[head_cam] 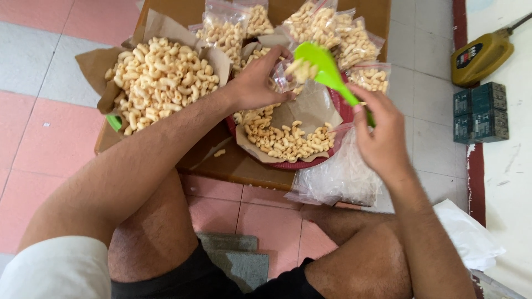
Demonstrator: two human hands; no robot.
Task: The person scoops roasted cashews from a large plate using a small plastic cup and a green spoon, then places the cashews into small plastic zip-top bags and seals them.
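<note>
My left hand (256,82) holds a small clear plastic bag (284,77) open above a red basket (342,111) lined with brown paper and scattered with elbow-shaped puffed snacks (288,141). My right hand (379,133) grips the handle of a bright green scoop (324,66), whose bowl tips snacks at the bag's mouth. Both hands hover over a low brown wooden table (238,165).
A big heap of the same snacks (158,77) lies on brown paper at the left. Several filled clear bags (332,30) stand at the table's far side. A stack of empty clear bags (341,177) hangs off the near edge. A yellow tool (481,55) and dark boxes (481,112) sit right.
</note>
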